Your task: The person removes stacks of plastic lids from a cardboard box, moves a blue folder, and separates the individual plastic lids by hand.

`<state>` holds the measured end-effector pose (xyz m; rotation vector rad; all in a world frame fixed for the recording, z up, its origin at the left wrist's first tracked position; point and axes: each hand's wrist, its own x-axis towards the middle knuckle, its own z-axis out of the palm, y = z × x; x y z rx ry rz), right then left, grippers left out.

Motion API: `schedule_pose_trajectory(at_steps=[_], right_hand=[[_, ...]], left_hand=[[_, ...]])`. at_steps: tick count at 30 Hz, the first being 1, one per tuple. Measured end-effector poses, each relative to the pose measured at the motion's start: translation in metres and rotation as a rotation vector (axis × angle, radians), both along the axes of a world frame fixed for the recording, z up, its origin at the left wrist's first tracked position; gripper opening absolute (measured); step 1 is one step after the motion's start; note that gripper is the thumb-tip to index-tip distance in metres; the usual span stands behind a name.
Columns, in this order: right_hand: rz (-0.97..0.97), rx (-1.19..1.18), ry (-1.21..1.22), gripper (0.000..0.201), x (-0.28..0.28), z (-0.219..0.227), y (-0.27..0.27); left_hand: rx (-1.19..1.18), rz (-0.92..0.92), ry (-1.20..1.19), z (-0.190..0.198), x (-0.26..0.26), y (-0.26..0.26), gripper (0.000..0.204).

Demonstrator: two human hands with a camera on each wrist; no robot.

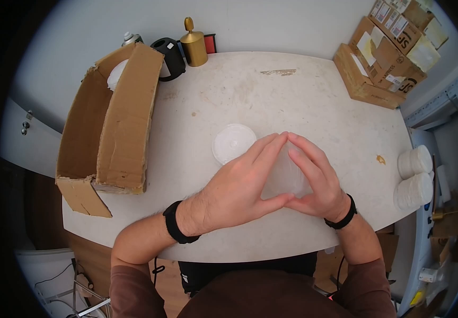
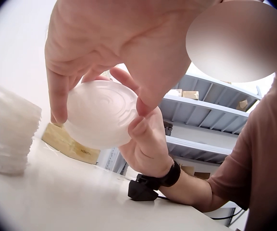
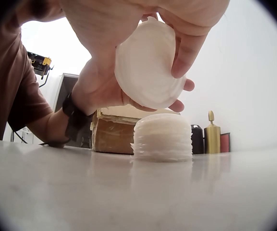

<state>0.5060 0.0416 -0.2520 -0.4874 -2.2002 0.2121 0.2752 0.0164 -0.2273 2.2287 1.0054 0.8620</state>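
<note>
Both hands hold a translucent round plastic lid [image 1: 287, 179] between them, lifted over the table. My left hand [image 1: 235, 181] grips its left side, and my right hand [image 1: 322, 185] the right side. In the head view, the fingertips meet at the far edge and the thumbs at the near edge. Concentric rings show on the lid [image 2: 102, 108] in the left wrist view; it is tilted in the right wrist view. I cannot tell whether several are nested together. Just beyond the left hand, a stack of similar white lids [image 3: 162, 139] stands on the table.
A long open cardboard box [image 1: 128, 122] with white items inside stands at the left. Behind it are a black cylinder [image 1: 169, 61] and a gold canister [image 1: 194, 47]. Cardboard parcels [image 1: 382, 58] are piled at the far right. White round stacks [image 1: 414, 161] sit by the right edge.
</note>
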Motion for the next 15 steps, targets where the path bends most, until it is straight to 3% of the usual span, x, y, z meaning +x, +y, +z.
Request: schedule_pose_trajectory(at_steps=[15], right_hand=[[-0.053,0.028,0.004,0.087,-0.0006,-0.0016,-0.0012]], left_hand=[[-0.069,0.071,-0.045,0.0011,0.0020,-0.0004,0.095]])
